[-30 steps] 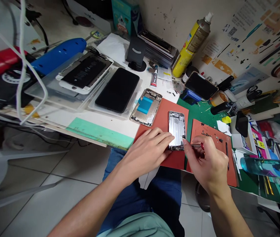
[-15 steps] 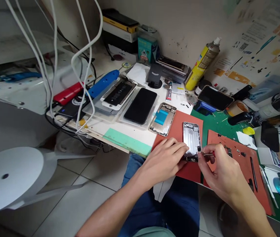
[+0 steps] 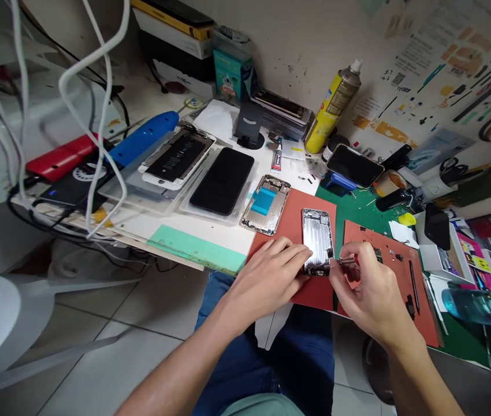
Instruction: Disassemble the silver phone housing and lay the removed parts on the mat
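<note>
A silver phone housing (image 3: 315,231), open and with small parts along its edges, lies on a reddish-orange mat (image 3: 321,292). My left hand (image 3: 274,268) grips its lower left edge, thumb near the bottom end and fingertips on the side. At the lower right corner, my right hand (image 3: 369,289) pinches a small screwdriver (image 3: 349,260), thin and metallic with a bit of red showing. Fingers hide most of the tool, and I cannot tell whether its tip touches the housing. Just left lies a second, gold phone housing (image 3: 275,216) with a blue patch (image 3: 263,200).
Left of the housings are a black phone (image 3: 223,180) and a white-framed screen (image 3: 178,155) on plastic trays. A second orange mat (image 3: 388,277) carries small parts and a black stick tool (image 3: 414,286). Behind stand a yellow spray can (image 3: 334,107) and a propped phone (image 3: 355,164). White cables (image 3: 107,104) hang at left.
The view has turned to the right, so the whole bench appears shifted left. Both hands stay at the silver housing, the right one still pinching the tool at its lower right corner.
</note>
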A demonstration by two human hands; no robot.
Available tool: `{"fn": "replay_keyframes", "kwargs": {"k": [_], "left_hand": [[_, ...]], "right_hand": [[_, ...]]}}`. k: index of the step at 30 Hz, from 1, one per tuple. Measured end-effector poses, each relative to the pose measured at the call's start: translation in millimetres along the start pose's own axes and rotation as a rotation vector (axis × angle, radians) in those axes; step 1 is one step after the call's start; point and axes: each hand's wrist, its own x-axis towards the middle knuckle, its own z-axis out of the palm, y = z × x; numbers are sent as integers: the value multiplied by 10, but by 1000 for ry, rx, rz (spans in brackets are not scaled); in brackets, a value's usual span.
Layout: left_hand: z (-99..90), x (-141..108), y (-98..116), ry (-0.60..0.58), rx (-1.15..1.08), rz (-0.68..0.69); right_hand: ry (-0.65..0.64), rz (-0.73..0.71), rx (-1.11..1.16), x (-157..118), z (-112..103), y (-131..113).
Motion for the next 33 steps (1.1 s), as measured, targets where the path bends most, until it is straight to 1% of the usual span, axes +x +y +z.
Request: {"fn": "replay_keyframes", "kwargs": {"k": [5, 9, 17, 22, 33], "left_hand": [[7, -3, -2, 4, 5, 2], [9, -13, -2, -2, 5, 1], [18, -21, -14, 1, 3, 1], [19, -16, -12, 0, -2, 2], [20, -11, -13, 22, -5, 12]], "right_hand": [[2, 6, 17, 6, 2, -18], [-2, -23, 10, -2, -1, -14], [44, -6, -2, -10, 9, -18], [35, 2, 19, -11, 11, -34], [99, -18, 9, -30, 60, -10]]}}
